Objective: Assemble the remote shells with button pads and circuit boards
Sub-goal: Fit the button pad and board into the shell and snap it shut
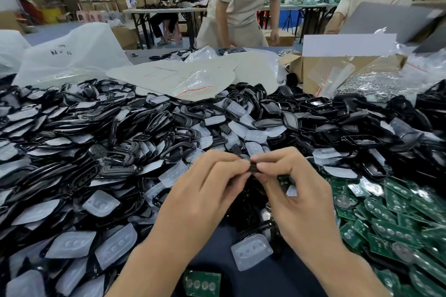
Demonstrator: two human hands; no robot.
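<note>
My left hand [205,185] and my right hand [287,183] meet above the table's middle, fingertips pinching a small black remote shell [253,167] between them. Most of the shell is hidden by my fingers. A wide heap of black shells [115,137] and translucent white button pads [101,202] covers the left and centre. Green circuit boards [391,219] lie piled at the right. One loose button pad [251,251] lies on the dark cloth below my hands, and a single circuit board [201,283] sits near the bottom edge.
Clear plastic bags [72,55] and a pale sheet with red marks [173,77] lie behind the heap. An open cardboard box [337,67] stands at the back right. Two people [246,2] stand across the table; a third sits at a far table.
</note>
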